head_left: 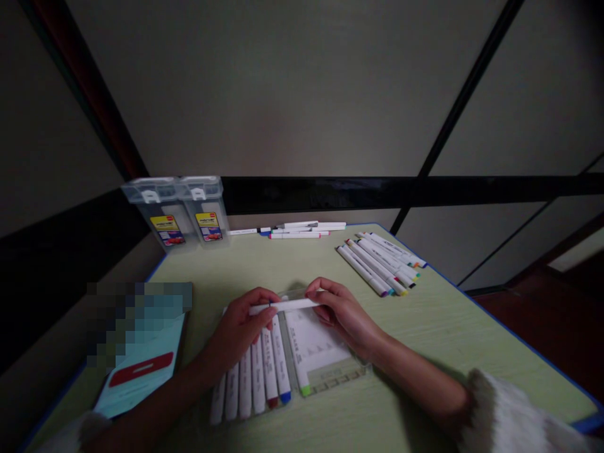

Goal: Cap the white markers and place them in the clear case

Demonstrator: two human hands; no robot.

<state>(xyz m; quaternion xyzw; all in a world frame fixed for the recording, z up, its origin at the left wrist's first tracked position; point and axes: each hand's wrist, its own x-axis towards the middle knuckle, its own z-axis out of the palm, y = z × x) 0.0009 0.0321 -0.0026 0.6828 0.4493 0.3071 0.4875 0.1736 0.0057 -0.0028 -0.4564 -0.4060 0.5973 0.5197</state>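
A white marker lies crosswise between my two hands, above a clear plastic case. My left hand pinches its left end, and my right hand grips the right end. Below, the case lies flat, with a white sheet showing inside it. A green-tipped marker rests at the left side of that half. Under and in front of my left hand several white markers lie side by side, including a blue-ended one. My fingers hide their far ends.
Two clear lidded boxes with yellow labels stand at the back left. A loose row of markers lies along the back edge, and another group at the right. A teal book or folder sits at the left. A wall rises behind the table.
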